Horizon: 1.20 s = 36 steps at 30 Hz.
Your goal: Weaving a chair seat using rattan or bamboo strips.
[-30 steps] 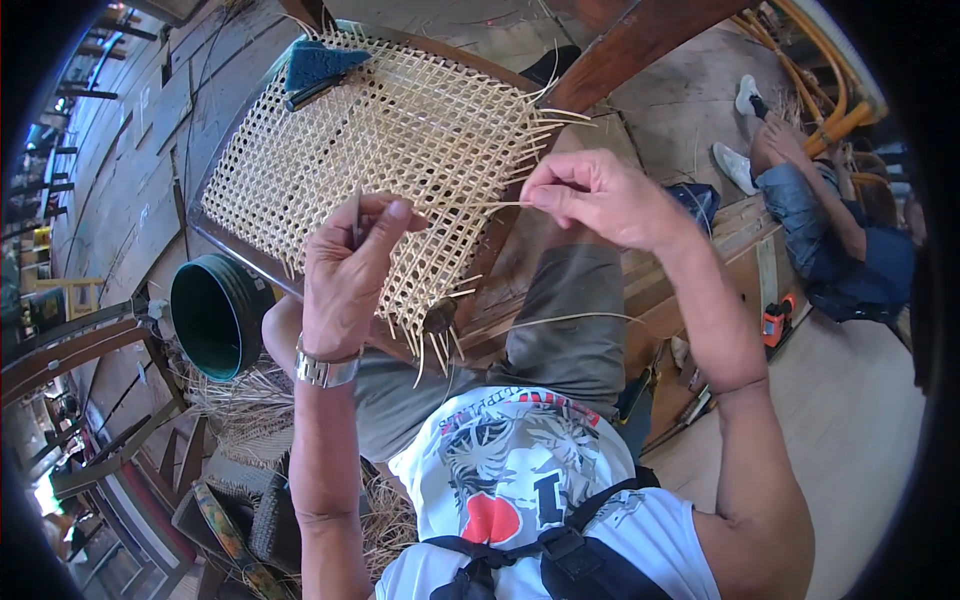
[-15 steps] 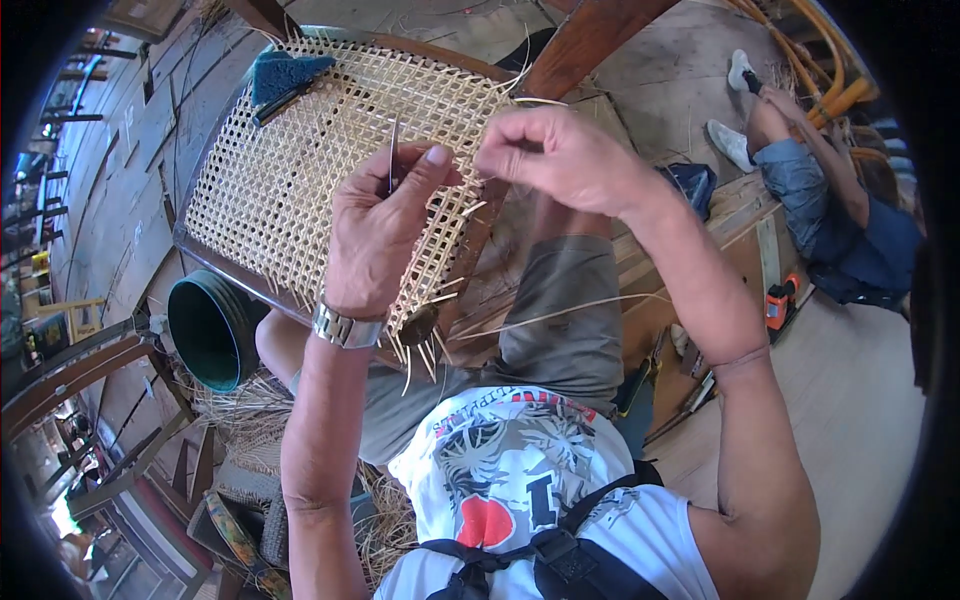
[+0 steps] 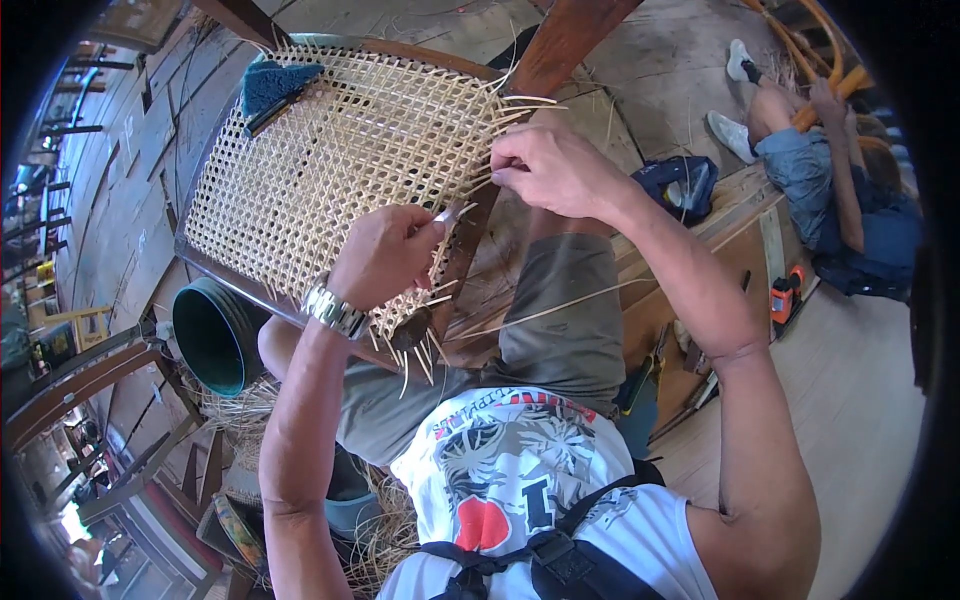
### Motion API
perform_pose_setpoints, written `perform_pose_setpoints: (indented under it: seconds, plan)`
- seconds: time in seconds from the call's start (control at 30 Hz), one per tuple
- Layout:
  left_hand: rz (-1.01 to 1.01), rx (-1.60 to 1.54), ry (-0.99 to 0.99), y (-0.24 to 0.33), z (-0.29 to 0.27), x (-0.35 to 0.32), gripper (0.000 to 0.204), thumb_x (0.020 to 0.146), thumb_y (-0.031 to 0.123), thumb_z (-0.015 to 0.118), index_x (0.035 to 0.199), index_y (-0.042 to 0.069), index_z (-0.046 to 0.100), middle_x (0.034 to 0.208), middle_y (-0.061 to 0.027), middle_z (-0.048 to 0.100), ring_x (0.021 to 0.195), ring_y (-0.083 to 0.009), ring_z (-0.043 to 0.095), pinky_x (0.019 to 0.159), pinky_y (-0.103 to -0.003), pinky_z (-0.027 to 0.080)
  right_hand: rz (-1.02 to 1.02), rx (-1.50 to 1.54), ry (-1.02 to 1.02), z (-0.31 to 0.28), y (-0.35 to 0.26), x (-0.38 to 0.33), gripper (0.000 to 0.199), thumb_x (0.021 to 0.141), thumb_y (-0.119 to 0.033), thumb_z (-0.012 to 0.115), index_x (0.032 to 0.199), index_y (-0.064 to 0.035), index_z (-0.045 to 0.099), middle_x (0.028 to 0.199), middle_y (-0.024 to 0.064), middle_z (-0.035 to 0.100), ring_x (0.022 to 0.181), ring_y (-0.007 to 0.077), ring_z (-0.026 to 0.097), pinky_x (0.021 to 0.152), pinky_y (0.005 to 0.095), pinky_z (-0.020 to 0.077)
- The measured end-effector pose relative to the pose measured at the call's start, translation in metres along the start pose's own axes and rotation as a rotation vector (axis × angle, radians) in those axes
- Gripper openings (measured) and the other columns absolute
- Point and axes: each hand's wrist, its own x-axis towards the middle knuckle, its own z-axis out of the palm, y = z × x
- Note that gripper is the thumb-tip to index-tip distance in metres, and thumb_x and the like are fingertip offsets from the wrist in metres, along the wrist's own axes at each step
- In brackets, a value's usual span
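A chair seat of woven cane (image 3: 310, 165) in a dark wooden frame lies across my lap, with loose strand ends sticking out along its right and near edges. My left hand (image 3: 385, 255) is closed over the near right part of the weave. A small shiny metal tip shows by its thumb, and the rest of that thin pointed tool is hidden in my fingers. At the right edge of the seat, my right hand (image 3: 555, 170) pinches its fingertips together beside the strand ends. What it holds there is too small to make out.
A blue cloth (image 3: 275, 88) with a dark stick-like tool lies on the seat's far left. A dark green bucket (image 3: 215, 335) stands left of my knee. An orange-and-black tape measure (image 3: 787, 297) rests at right. Beyond it sits another person (image 3: 850, 200) holding orange poles.
My left hand has turned and come down and nearer the weave, so the upright tool tip now points right. My right hand has lowered slightly to the seat's edge.
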Motion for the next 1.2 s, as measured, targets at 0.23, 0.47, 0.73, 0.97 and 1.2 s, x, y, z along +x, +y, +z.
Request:
perform_pose_setpoints:
  seconds: [0.23, 0.47, 0.73, 0.97, 1.2]
  plan:
    - [0.132, 0.296, 0.111, -0.004, -0.006, -0.006, 0.035, 0.101, 0.034, 0.059, 0.101, -0.001, 0.066, 0.067, -0.0046, 0.062, 0.057, -0.0112, 0.058, 0.054, -0.029, 0.045, -0.045, -0.098, 0.051, -0.002, -0.003, 0.006, 0.014, 0.083, -0.01, 0.058, 0.089, -0.0019, 0.069, 0.089, 0.0195, 0.07, 0.087, 0.0346, 0.069, 0.081, 0.0451, 0.0535]
    - [0.145, 0.241, 0.263, -0.013, -0.014, -0.017, 0.041, 0.106, 0.038, 0.05, 0.106, 0.002, 0.07, 0.065, -0.0025, 0.058, 0.057, -0.0105, 0.055, 0.054, -0.029, 0.044, -0.231, -0.142, 0.069, 0.003, -0.006, 0.013, 0.015, 0.084, -0.01, 0.059, 0.09, -0.0015, 0.07, 0.092, 0.0174, 0.071, 0.089, 0.0335, 0.069, 0.081, 0.0453, 0.0537]
    - [0.128, 0.331, 0.04, 0.007, -0.014, -0.004, 0.04, 0.102, 0.035, 0.054, 0.089, 0.001, 0.069, 0.065, -0.0032, 0.069, 0.056, -0.01, 0.06, 0.054, -0.031, 0.046, -0.082, -0.022, -0.177, -0.009, 0.007, 0.037, 0.02, 0.084, -0.017, 0.07, 0.096, 0.0002, 0.071, 0.089, 0.0137, 0.072, 0.084, 0.0251, 0.07, 0.078, 0.0372, 0.0534]
    - [-0.032, 0.243, -0.095, 0.015, -0.014, 0.016, 0.044, 0.097, 0.035, 0.05, 0.077, 0.002, 0.071, 0.061, -0.0072, 0.069, 0.058, -0.0202, 0.068, 0.061, -0.037, 0.054, -0.077, 0.058, -0.199, -0.01, 0.011, 0.039, 0.019, 0.08, -0.017, 0.072, 0.09, 0.0001, 0.07, 0.081, 0.0111, 0.07, 0.075, 0.0191, 0.068, 0.072, 0.0343, 0.0529]
    - [-0.034, 0.211, 0.013, 0.009, 0.006, 0.019, 0.039, 0.099, 0.029, 0.054, 0.077, 0.0, 0.066, 0.058, -0.006, 0.066, 0.048, -0.0139, 0.062, 0.047, -0.031, 0.048, -0.086, 0.066, -0.172, -0.007, 0.014, 0.039, 0.018, 0.077, -0.018, 0.071, 0.085, -0.0022, 0.069, 0.075, 0.0093, 0.069, 0.069, 0.0182, 0.066, 0.067, 0.0345, 0.0515]
